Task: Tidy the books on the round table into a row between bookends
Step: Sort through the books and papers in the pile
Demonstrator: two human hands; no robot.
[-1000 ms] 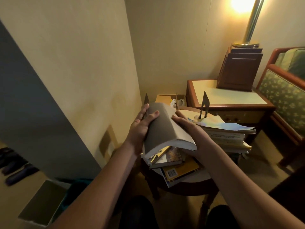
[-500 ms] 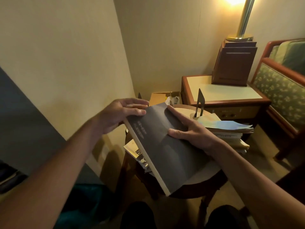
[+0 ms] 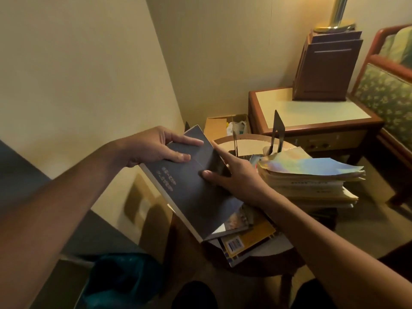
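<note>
Left hand [image 3: 156,146] at far-left edge of round tabletop [image 3: 252,143]: grip pinching upper end of dark grey book [image 3: 196,188], thumb and two fingers flat on cover, rest wrapped behind. Book held off the tabletop, tilted, pale page edge facing down-left, lower corner overhanging loose books at near edge. Likely held this way to turn it upright, spine readable, before standing it in the row. Right hand [image 3: 231,177]: grip spread, thumb pressed on cover mid-height, index finger extended along the book's right edge; apparently steadying and guiding, not carrying. Beneath the book: yellow book with barcode [image 3: 247,241] and another with a picture cover [image 3: 236,221], lying flat and askew at near edge, partly overhanging. Thin upright bookend [image 3: 235,141] near tabletop centre-back, second dark bookend [image 3: 277,132] to its right, gap between them not yet filled; a further dark point behind the held book's top, too hidden to identify. Right side of tabletop: tall stack of paperbacks [image 3: 310,186] lying flat, iridescent cover [image 3: 312,165] on top, touching the right bookend's foot. Judgement: early stage, no row formed; stack probably blocks part of the slot.
</note>
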